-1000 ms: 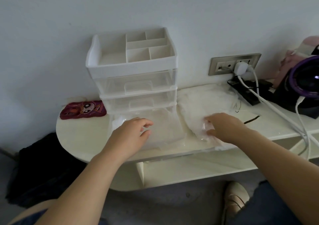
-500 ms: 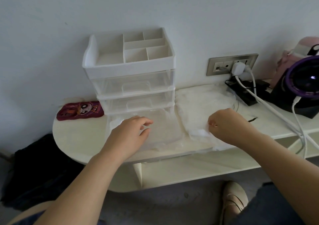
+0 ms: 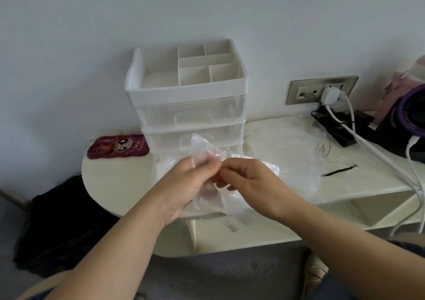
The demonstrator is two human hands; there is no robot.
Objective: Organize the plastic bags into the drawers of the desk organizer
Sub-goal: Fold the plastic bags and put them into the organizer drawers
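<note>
Left hand (image 3: pixel 190 184) and right hand (image 3: pixel 250 180) met, both pinching one plastic bag (image 3: pixel 202 154) above the desk's (image 3: pixel 110 184) front edge, before the desk organizer (image 3: pixel 188 92). Risk: the slippery film could slip free or unfold.

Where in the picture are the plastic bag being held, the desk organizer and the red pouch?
plastic bag (image 3: pixel 200 148), head view, crumpled upper part that sticks up.
desk organizer (image 3: pixel 186 94), head view, white front rim of the top tray.
red pouch (image 3: pixel 124 145), head view, cartoon face near its middle.

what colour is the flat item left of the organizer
Dark red flat item with a cartoon face print; head view.
</note>
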